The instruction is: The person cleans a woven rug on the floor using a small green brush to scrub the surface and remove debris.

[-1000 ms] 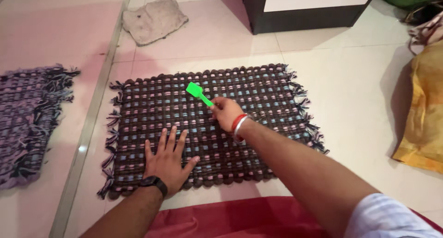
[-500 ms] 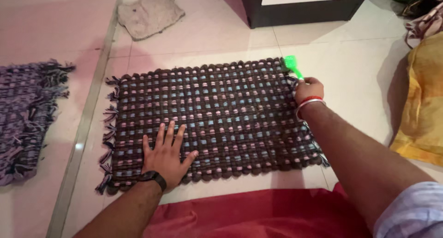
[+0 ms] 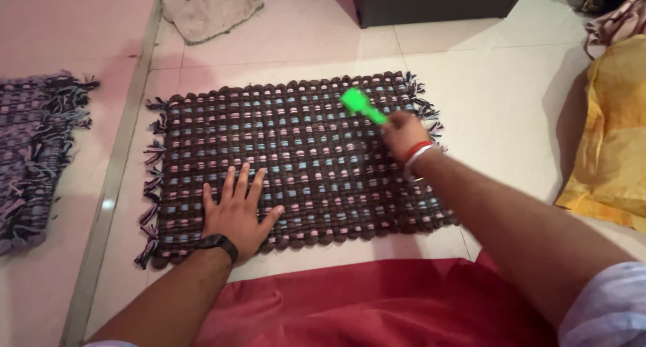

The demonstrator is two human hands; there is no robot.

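left hand laid flat, fingers spread, on mat lower left | right hand closed round green brush, held over mat upper right | mat spread on floor, frame centre

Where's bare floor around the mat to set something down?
Bare tile lies between the woven mat and the yellow cloth, and between mat and grey rag. The mat itself is taken: left hand flat on it, right hand holding the green brush.

The tiled floor is carrying a dark woven mat, a purple mat, a grey rag and yellow cloth.
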